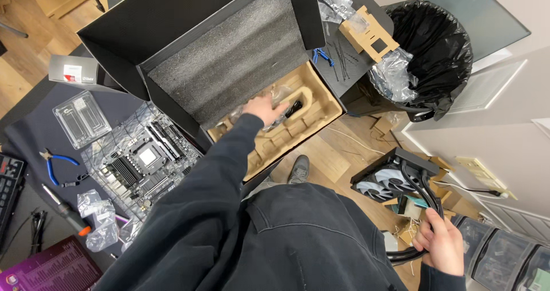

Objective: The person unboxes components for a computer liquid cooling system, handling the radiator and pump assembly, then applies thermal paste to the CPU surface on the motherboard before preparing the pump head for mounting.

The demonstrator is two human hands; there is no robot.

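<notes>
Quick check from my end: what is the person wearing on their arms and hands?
Both arms are covered by long, loose sleeves of a dark, black-looking sweatshirt that reach the wrists. The left hand and right hand are bare: no gloves, and no watch, rings or markings show.

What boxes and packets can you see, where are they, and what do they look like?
Big open black box: on the desk, grey foam inside its lid, left hand reaching into its tan cardboard tray.
Small grey box: left of it, with a white and red label.
Clear plastic case: flat, on the dark mat.
Purple box: bottom left corner.
Right hand: holds black hoses of a fan cooler.
</notes>
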